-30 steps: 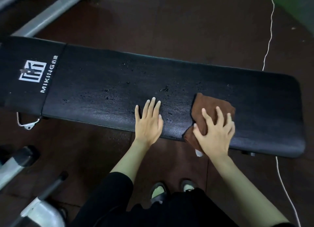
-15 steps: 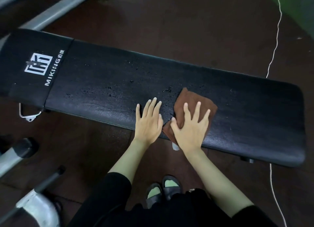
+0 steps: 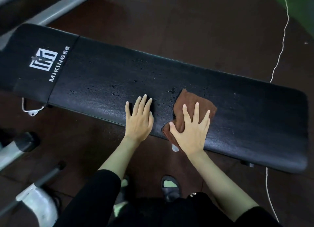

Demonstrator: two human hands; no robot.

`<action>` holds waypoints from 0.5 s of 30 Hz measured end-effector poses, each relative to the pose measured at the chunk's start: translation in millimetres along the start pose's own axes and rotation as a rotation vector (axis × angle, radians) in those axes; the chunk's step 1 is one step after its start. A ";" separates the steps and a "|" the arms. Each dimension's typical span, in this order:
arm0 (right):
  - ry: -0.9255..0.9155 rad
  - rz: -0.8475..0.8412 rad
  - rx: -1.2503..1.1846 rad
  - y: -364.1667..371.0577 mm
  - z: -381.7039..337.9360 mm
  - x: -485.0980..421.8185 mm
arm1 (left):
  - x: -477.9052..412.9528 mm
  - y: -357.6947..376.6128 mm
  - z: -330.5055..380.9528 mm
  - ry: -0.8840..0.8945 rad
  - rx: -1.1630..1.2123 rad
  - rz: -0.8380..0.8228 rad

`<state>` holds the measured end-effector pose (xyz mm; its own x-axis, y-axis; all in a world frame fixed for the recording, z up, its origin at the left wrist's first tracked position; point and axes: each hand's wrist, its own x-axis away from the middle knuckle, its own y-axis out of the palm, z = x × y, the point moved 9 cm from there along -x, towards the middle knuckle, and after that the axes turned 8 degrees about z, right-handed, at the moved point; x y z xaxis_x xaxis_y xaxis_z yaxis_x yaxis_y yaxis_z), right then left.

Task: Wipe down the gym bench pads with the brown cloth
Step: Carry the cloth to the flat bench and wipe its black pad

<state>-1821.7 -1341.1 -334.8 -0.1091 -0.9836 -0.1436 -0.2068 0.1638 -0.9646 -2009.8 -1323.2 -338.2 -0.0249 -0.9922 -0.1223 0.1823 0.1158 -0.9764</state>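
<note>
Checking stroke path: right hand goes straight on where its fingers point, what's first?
Right hand, flat on the brown cloth, likely meets only bare black bench pad; water droplets sit left of that line.

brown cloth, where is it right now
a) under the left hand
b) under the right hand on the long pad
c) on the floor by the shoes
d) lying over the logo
B: the right hand presses flat, fingers spread, on the brown cloth on the long pad; the left hand rests on bare pad.
</note>
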 end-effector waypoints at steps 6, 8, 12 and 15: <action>0.005 0.008 -0.012 7.9 -33.7 -2.7 | -12.7 -1.2 -35.9 -0.005 -0.008 0.007; 0.012 0.019 -0.020 12.3 -48.1 -4.9 | -18.1 -5.1 -48.3 -0.004 -0.001 0.022; 0.025 0.025 -0.037 21.3 -83.8 -10.4 | -24.6 -15.8 -77.4 -0.042 0.020 0.040; 0.014 0.021 -0.043 28.4 -117.6 -15.6 | -26.0 -19.6 -102.6 -0.071 0.029 0.018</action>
<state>-1940.2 -1312.3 -334.0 -0.1271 -0.9788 -0.1603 -0.2462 0.1877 -0.9509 -2113.5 -1294.8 -334.1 0.0486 -0.9908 -0.1260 0.2104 0.1335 -0.9685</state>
